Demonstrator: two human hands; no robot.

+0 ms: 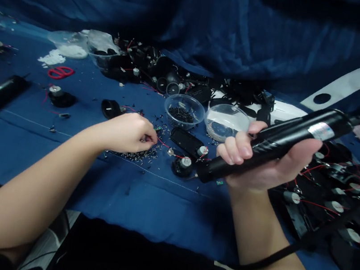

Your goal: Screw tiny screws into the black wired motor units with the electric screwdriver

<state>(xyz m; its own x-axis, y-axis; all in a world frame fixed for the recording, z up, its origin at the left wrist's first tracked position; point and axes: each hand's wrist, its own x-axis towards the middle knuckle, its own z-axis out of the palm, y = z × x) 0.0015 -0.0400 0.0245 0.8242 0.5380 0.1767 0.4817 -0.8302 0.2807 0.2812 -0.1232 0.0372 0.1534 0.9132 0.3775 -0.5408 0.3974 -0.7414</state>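
Gripping driver (296, 135) (R hand (265, 168)), L hand (129, 133) pinching

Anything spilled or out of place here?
Yes: small dark screws lie loose and scattered on the blue cloth by the left hand, outside the clear bowl holding similar ones. The right hand holds an electric screwdriver.

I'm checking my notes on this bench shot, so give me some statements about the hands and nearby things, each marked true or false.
The right hand holds a black power screwdriver. True.
The left hand rests inside a bowl. False: it touches a pile of small screws on the blue cloth.
Red scissors lie on the cloth. True.
Both clear bowls are empty. False: one bowl holds dark bits, the second bowl pale bits.
The screwdriver is cordless. False: a black cable trails from it.
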